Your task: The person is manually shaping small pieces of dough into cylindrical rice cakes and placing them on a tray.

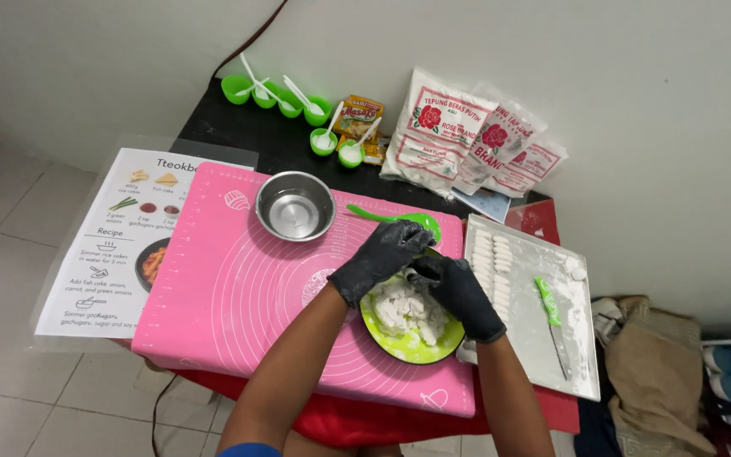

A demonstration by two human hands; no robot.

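Both my hands wear black gloves and meet over a lime green bowl [412, 349] that holds lumps of white dough [403, 309]. My left hand [380, 256] curls its fingers at the bowl's far rim, and my right hand [458, 294] pinches toward it from the right side. A small bit of dough seems to be pressed between the fingertips, though the gloves hide it. The bowl rests on a pink silicone mat [239, 296].
An empty steel bowl [295, 206] and a green spoon [391, 218] lie on the mat. A metal tray [552, 355] at the right holds rows of white dough pieces [492, 262] and a green-handled knife [552, 315]. Flour bags [467, 140], small green cups [298, 101] and a laminated recipe sheet [112, 245] surround them.
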